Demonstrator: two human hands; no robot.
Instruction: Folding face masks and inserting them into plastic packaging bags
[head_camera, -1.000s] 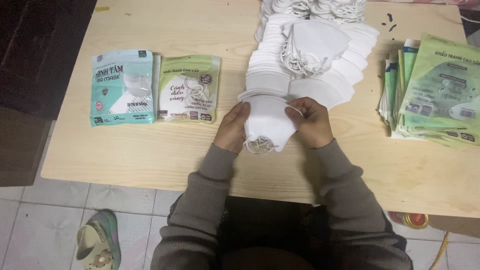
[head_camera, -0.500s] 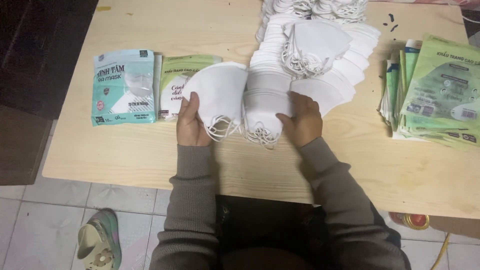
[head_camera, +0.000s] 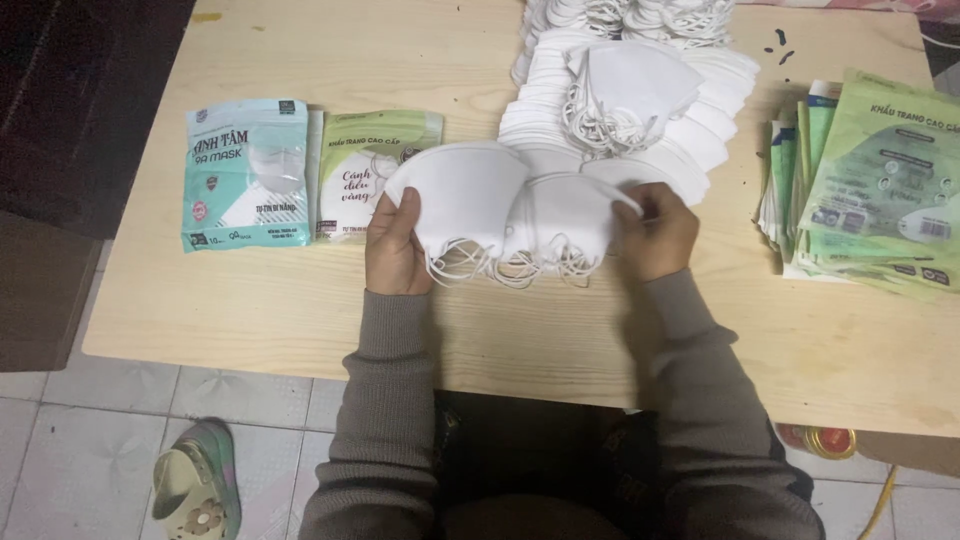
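Note:
My left hand (head_camera: 396, 243) grips a small stack of white face masks (head_camera: 462, 198) at its left edge, their ear loops hanging toward me. My right hand (head_camera: 657, 230) pinches a second small stack of white masks (head_camera: 562, 215) at its right edge. The two stacks overlap in the middle, just above the light wooden table (head_camera: 250, 300). Behind them lies a large heap of white masks (head_camera: 640, 90).
A teal mask packet (head_camera: 246, 172) and a green mask packet (head_camera: 360, 160) lie flat at the left. A pile of green packets (head_camera: 875, 180) sits at the right edge. A sandal (head_camera: 195, 487) rests on the tiled floor, lower left.
One folded stack held by both hands at the centre has been split in two. My left hand carried its share leftward, then came back a little so the stacks overlap.

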